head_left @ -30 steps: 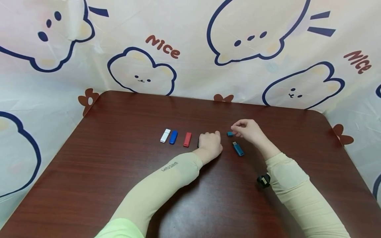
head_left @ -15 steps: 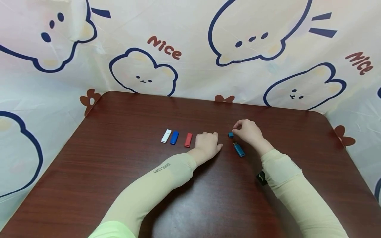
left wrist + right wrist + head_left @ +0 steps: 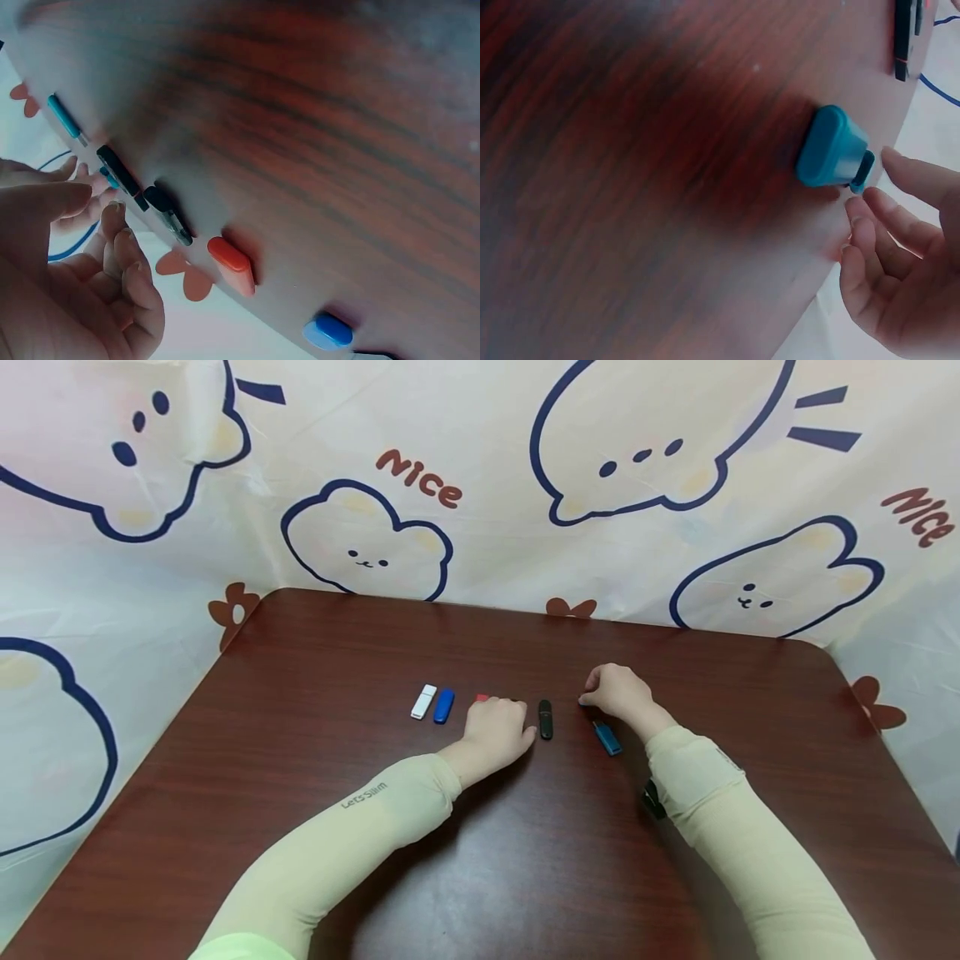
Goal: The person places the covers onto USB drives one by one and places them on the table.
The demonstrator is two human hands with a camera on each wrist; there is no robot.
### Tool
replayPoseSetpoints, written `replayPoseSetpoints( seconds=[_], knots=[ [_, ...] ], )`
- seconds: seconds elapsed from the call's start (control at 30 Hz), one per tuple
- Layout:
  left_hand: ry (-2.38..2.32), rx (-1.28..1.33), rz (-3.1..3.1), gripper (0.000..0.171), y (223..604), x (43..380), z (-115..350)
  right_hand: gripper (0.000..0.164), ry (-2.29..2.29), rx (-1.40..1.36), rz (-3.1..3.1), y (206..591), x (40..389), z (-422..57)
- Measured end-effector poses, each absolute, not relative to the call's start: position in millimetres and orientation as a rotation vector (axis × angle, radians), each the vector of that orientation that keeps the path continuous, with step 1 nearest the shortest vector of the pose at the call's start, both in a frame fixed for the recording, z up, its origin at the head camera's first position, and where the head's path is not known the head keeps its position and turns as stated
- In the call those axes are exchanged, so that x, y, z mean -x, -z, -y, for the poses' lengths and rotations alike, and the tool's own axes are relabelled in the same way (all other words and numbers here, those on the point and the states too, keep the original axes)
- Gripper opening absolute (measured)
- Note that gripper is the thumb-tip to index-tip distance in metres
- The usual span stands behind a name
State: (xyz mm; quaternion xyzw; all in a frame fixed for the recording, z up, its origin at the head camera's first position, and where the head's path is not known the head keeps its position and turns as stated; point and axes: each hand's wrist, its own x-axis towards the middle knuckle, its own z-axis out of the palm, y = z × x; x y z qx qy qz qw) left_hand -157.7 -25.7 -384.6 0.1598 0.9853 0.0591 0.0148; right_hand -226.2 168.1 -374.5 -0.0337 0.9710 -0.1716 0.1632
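Observation:
My left hand (image 3: 497, 728) hovers over the row of USB sticks, fingers loosely bent. In the left wrist view nothing shows between its thumb and fingers. It covers most of the red USB stick (image 3: 232, 264) in the head view and hides one black USB stick (image 3: 169, 214). Another black USB stick (image 3: 545, 720) lies just right of it. My right hand (image 3: 618, 692) pinches the small teal cap (image 3: 862, 171) between thumb and index fingertip, close over the table. The teal USB stick (image 3: 607, 738) lies uncapped just in front of that hand.
A white USB stick (image 3: 423, 702) and a blue USB stick (image 3: 444, 706) lie side by side at the left of the row. Behind the brown table (image 3: 360, 643) hangs a cloth (image 3: 495, 552) printed with cartoon bears.
My left hand has drifted left, uncovering one black USB stick and covering the red one. My right hand's fingertips have come down around the teal cap.

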Motion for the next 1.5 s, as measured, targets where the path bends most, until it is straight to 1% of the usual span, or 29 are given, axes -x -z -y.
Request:
replayPoseSetpoints(
  seconds=[0.2,0.47,0.67,0.9,1.0,1.1,1.17,1.33,1.5],
  knots=[
    [-0.189,-0.523,-3.094,0.028,383.4,155.8,25.5,0.018,0.545,0.093,-2.754,378.5,229.0,-171.3],
    [-0.188,-0.537,-3.056,0.029,384.2,153.7,21.7,0.016,0.650,0.113,-2.696,380.2,229.0,-175.9],
    [-0.195,-0.584,-3.049,0.028,382.6,149.5,10.2,0.020,0.747,0.102,-2.689,374.0,225.3,-187.2],
    [-0.149,-0.638,-3.039,0.030,381.9,147.7,-22.0,0.027,0.844,0.019,-2.696,363.7,221.4,-204.2],
    [-0.197,-0.591,-3.000,0.037,382.9,150.7,-38.9,0.029,0.861,0.003,-2.713,360.2,220.2,-208.3],
    [-0.232,-0.498,-2.934,0.048,385.3,154.7,-56.6,0.029,0.867,-0.004,-2.725,358.2,219.1,-213.4],
    [-0.220,-0.447,-2.905,0.051,387.2,157.2,-67.3,0.029,0.866,-0.005,-2.738,356.9,218.2,-215.9],
    [-0.125,-0.352,-2.917,0.047,393.3,165.2,-87.3,0.029,0.873,-0.005,-2.770,354.6,216.6,-221.3],
    [-0.129,-0.265,-2.935,0.042,397.3,174.0,-93.0,0.030,0.878,-0.004,-2.768,352.4,214.7,-224.4]
  ],
)
